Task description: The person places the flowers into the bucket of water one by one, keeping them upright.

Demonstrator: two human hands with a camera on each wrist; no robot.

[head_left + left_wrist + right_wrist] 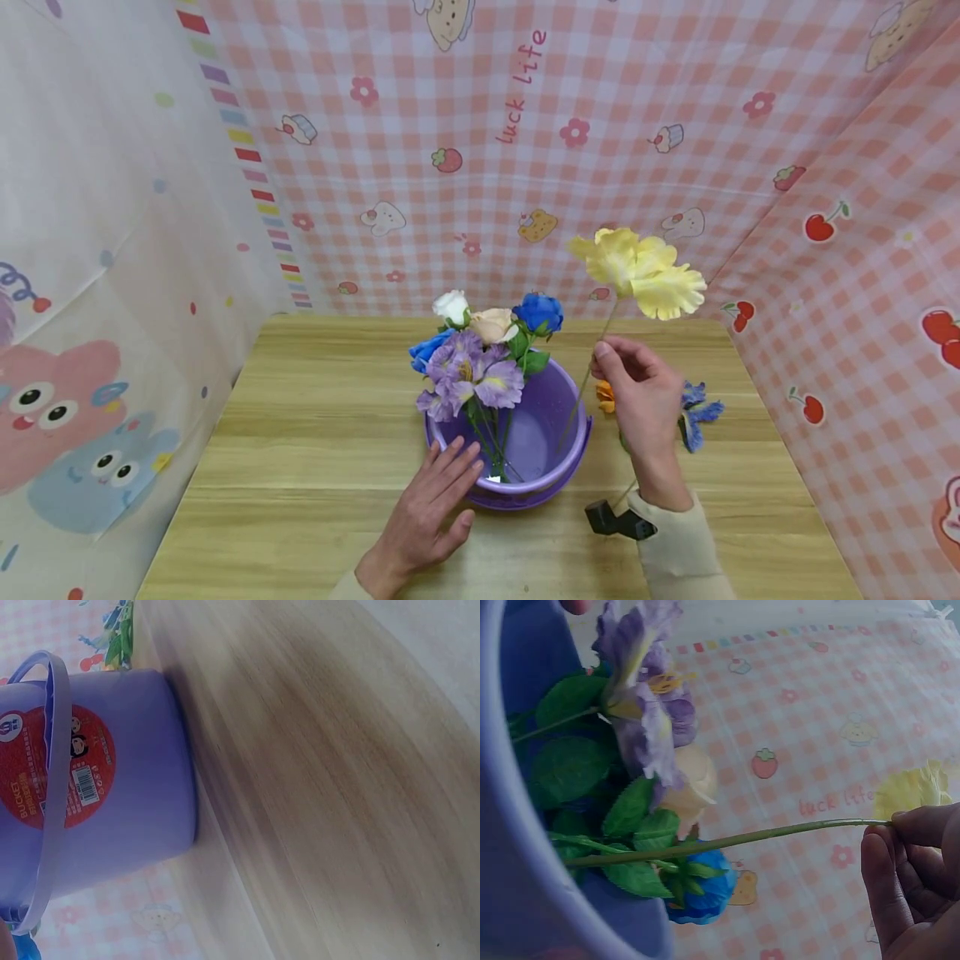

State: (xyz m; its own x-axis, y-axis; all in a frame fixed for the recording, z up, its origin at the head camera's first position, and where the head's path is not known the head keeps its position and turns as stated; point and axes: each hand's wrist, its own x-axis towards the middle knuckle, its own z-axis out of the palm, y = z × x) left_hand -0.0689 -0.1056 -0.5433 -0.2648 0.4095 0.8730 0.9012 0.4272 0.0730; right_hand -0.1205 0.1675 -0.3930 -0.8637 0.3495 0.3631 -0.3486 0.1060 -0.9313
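Observation:
A purple bucket (542, 414) stands on the table. Inside lean several artificial flowers: a purple one (474, 375), a white rose (451, 307), a peach rose (492, 325) and a blue rose (539, 312). My right hand (651, 408) pinches the stem of a yellow flower (637, 273) between thumb and fingers, just below the bloom. The stem (750, 836) slants down into the bucket's right side. At the bucket's front left rim rests my left hand (427, 512), fingers extended. In the left wrist view, the bucket's handle (56, 780) hangs over a red label (94, 761).
Right of the bucket, partly behind the right hand, lie an orange flower (604, 397) and a blue-violet flower (700, 415) on the wooden table (322, 433). A checked cloth (465, 200) hangs behind; printed cloths flank both sides.

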